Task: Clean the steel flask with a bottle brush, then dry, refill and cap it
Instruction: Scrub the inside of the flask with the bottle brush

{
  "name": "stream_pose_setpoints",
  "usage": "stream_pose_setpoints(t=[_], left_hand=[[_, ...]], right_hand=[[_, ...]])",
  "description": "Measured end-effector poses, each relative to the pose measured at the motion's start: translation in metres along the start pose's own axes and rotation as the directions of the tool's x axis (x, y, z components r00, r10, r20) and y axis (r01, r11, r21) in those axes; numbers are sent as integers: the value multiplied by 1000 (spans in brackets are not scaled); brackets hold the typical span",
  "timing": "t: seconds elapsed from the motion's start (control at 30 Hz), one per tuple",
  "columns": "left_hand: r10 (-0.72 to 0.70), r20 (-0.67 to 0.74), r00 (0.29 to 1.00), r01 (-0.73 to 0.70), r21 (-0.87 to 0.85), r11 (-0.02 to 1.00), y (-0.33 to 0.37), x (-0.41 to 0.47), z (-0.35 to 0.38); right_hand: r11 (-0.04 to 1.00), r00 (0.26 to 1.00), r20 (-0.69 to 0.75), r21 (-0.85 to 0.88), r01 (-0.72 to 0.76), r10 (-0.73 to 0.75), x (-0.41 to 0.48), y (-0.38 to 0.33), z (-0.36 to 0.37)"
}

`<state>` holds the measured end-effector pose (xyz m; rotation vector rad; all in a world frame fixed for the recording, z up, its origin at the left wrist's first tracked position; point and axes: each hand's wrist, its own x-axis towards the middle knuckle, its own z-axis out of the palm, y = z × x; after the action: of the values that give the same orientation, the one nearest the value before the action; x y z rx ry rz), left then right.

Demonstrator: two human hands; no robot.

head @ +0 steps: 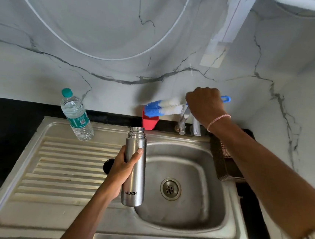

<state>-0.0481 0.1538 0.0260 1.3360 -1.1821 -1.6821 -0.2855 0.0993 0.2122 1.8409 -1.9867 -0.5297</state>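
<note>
- A plastic water bottle (pixel 77 114) with a green cap stands at the far edge of the sink (pixel 63 167), on the left part of its drainboard.
- A dark round thing (pixel 107 165) peeps out from behind the left hand on the drainboard. It may be the flask's cap, but I cannot tell.
- The left hand (pixel 124 170) has fingers and thumb wrapped round the middle of the steel flask (pixel 134 168). The flask is upright and uncapped, over the line where drainboard meets basin.
- A red holder (pixel 149 121) sits at the sink's far edge behind the flask. The bottle brush (pixel 164 108) has its blue-and-white head at the holder's mouth.
- The right hand (pixel 205 103) is fisted round the brush handle beside the tap (pixel 183 120), the blue loop end sticking out.
- Step in hand: fetching the brush; scrubbing looks not yet begun.
- Next, the bristle head must be lined up with the flask's narrow mouth while the left hand steadies it over the basin.
- A woven basket (pixel 220 163) sits at the sink's right edge.
</note>
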Motion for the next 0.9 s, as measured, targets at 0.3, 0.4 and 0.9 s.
stream_pose_setpoints(t=[0.3,0.4,0.9], left_hand=[[-9,-25,1000,8,-50,999,6,27,-15],[-9,-31,999,7,-77,997,12,35,-16],[-70,-65,995,64,-83,995,1,45,-22]], right_hand=[[954,957,-55,-113,278,-286,73,-42,6],[944,943,-90,-116,310,-321,89,-59,12],[972,965,-140,-113,205,-220,112,-42,-1]])
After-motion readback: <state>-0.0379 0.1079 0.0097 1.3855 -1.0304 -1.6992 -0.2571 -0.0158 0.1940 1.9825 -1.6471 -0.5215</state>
